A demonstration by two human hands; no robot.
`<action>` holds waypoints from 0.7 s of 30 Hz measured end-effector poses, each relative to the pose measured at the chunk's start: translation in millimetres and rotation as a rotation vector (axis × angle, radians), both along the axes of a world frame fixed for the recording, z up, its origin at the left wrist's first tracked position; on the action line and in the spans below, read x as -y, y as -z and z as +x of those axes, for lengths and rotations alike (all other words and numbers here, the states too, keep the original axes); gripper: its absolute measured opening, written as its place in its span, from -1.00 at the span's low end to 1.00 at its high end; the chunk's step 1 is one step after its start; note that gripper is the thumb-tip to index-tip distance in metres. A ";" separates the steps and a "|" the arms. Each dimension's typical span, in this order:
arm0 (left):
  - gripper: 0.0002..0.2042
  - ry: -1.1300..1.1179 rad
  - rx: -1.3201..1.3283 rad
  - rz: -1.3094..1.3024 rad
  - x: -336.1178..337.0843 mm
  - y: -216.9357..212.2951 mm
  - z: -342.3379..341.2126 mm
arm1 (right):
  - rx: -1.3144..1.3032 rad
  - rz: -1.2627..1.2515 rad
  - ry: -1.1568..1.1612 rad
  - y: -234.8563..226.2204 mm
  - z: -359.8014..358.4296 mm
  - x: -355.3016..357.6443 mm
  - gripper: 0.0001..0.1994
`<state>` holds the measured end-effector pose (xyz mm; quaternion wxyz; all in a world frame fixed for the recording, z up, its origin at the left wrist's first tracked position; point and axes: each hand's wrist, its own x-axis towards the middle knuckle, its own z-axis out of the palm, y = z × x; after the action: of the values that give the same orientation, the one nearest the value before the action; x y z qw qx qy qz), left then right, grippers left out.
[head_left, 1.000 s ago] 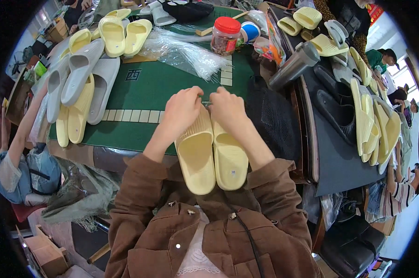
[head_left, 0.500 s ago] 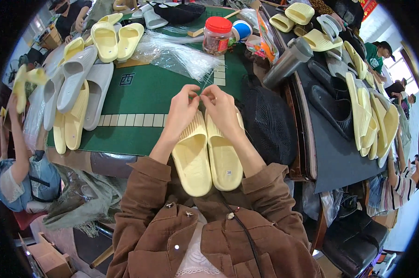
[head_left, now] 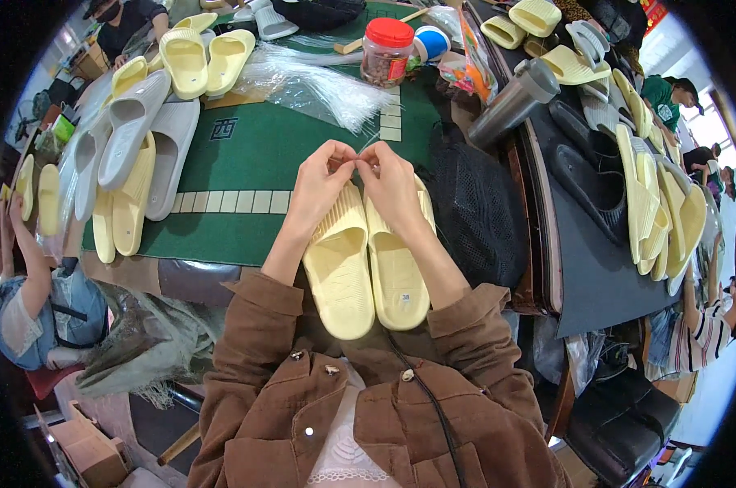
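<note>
Your left hand point(head_left: 323, 183) and right hand point(head_left: 390, 185) met above the toe end of a pair of pale yellow slippers point(head_left: 368, 264), fingertips pinched together on something thin and clear between them; what exactly it was could not be told, it was too small. The slippers lay side by side, soles up, directly under your wrists, toes toward the green mat point(head_left: 254, 154) and heels hanging toward your brown jacket point(head_left: 368, 407). Both hands rested against the slippers' toe ends, so the pair sat just below and behind your pinch.

Beyond your fingers a bundle of clear plastic strands point(head_left: 315, 85) lay on the mat, with a red-lidded jar point(head_left: 386, 53) just past it. To your left, grey slippers point(head_left: 128, 138) and more yellow ones were lined up along the mat's edge. To your right stood a steel flask point(head_left: 510, 102), tilted in view, and a black mesh bag point(head_left: 473, 211) lay close beside your right forearm.
</note>
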<state>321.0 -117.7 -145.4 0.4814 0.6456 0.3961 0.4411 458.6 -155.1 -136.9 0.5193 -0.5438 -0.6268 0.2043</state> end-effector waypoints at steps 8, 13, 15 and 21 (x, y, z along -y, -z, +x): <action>-0.92 -0.011 0.026 -0.032 1.0 -2.0 1.3 | 0.108 0.074 -0.006 4.3 1.8 -3.0 -0.92; -0.95 -0.013 0.092 0.014 3.9 -5.9 2.7 | 0.109 0.084 -0.006 3.3 -0.4 -2.8 -0.92; -0.94 -0.016 0.081 -0.021 3.5 -7.4 2.2 | 0.083 0.049 -0.005 2.5 -0.7 -1.6 -0.93; -0.93 -0.030 0.108 -0.029 4.7 -9.5 1.5 | 0.050 0.098 0.000 2.6 -1.6 -1.6 -0.93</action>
<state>322.5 -122.4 -135.9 0.5048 0.6078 0.3853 0.4768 457.1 -153.5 -139.5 0.5295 -0.5226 -0.6488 0.1601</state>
